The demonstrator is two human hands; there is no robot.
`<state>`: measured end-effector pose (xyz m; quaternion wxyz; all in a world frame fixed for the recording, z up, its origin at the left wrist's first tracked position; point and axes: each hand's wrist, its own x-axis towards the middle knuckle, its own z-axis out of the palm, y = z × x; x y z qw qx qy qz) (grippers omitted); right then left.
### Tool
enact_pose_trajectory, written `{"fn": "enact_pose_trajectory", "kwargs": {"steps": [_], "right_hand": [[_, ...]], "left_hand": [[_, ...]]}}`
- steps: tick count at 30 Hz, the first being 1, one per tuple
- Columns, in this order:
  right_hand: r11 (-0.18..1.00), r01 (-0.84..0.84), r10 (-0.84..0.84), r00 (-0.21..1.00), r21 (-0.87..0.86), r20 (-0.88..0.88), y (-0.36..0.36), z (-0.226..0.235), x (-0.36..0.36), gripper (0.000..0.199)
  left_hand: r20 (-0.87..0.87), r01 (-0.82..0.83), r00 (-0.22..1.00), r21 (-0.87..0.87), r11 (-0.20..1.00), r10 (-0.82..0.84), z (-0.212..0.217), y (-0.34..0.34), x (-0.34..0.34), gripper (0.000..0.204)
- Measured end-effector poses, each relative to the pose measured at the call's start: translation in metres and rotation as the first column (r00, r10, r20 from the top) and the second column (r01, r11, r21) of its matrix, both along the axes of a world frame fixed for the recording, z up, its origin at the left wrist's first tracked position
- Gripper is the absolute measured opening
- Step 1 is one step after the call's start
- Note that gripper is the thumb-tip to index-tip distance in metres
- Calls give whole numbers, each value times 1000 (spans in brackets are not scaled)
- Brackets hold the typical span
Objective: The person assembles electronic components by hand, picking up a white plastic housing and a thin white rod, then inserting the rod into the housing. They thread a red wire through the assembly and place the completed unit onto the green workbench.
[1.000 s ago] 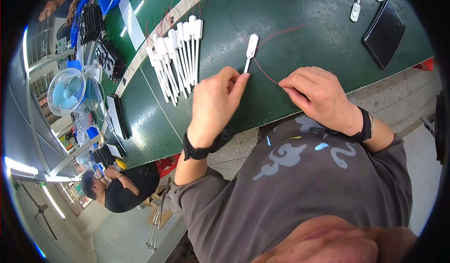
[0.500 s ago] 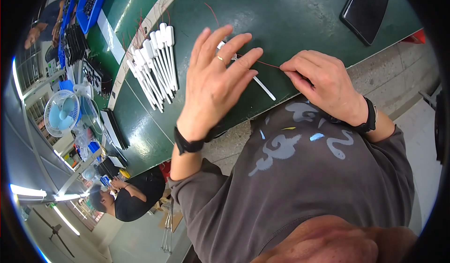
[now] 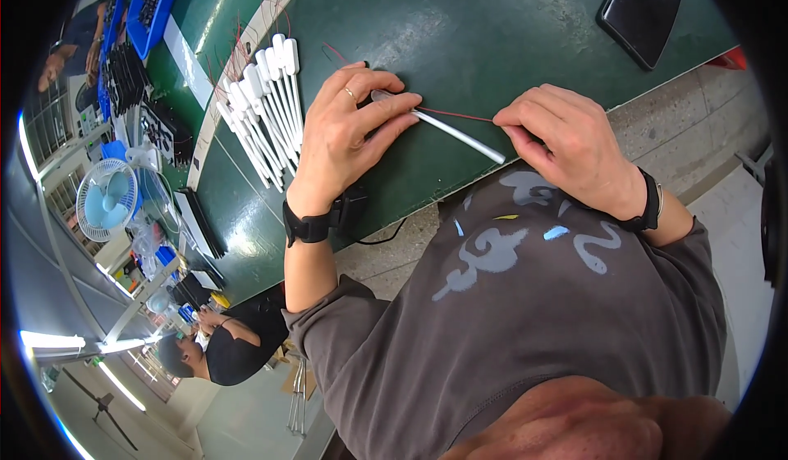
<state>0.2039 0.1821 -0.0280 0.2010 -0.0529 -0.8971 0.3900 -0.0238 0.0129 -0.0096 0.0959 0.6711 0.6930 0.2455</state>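
My left hand [image 3: 336, 132] is closed, its thumb and fingers pinching a thin white plastic stick [image 3: 464, 137] near its wider head, which is mostly hidden behind the fingers. The stick's bare end points down to the right, toward the table's near edge. A thin red wire [image 3: 451, 115] runs from beside my left fingertips across to my right hand [image 3: 566, 144], whose thumb and forefinger pinch it. Another bit of red wire [image 3: 332, 50] sticks out beyond my left knuckles.
Left of my left hand lies a row of similar white sticks [image 3: 267, 103] with flat heads and red wires. A black flat case [image 3: 642, 17] rests at the far right of the green table [image 3: 492, 33]. Blue tray [image 3: 135, 29], fan [image 3: 107, 199] and a seated person [image 3: 234, 349] are at left.
My left hand has come down and left, and its spread fingers have closed on the white stick. The stick's free end has shifted right. My right hand has barely moved.
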Motion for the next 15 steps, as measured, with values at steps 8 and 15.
{"fn": "enact_pose_trajectory", "kwargs": {"steps": [8,15], "right_hand": [[994,41,-37,999,100,-34,4,-2,-2,21],[982,32,-23,998,185,-52,1,-6,1,23]], "left_hand": [[-7,-152,988,49,987,153,-9,-4,13,20],[-27,-169,985,65,983,171,-10,-3,14,20]]}}
